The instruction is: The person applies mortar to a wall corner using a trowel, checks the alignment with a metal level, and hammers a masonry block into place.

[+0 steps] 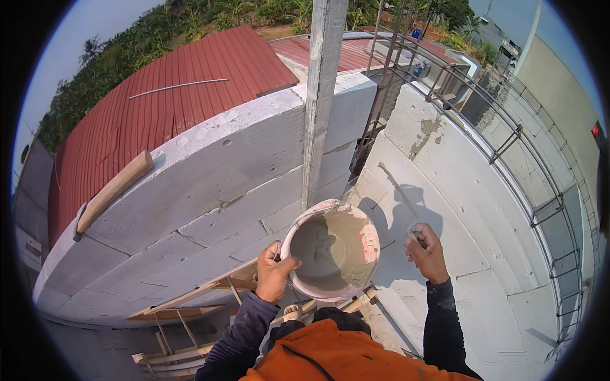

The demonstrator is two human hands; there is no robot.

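The round, pinkish-white bucket point(370, 241), its inner wall smeared with grey, is right in front of my orange cloth top point(330, 352). Thick grey wet mortar point(343, 257) lies in it, so I expect it to be heavy, with a soft load that could drag it to one side. The fingers of my left hand point(273, 279) are clamped on its left rim, a good place to hold; the wall looks stiff, though smears could make it slippery. Whether anything bears it from below I cannot tell. The fingers of my right hand point(429, 257) are curled around the near end of a thin, stick-like tool point(400, 190), likely light and rigid, best held there. Beyond stand a tall grey upright post point(321, 95), a white block wall point(254, 168) on my left and a second white block wall point(464, 216) on my right, with a dark steel-bar cage point(519, 129) along its top
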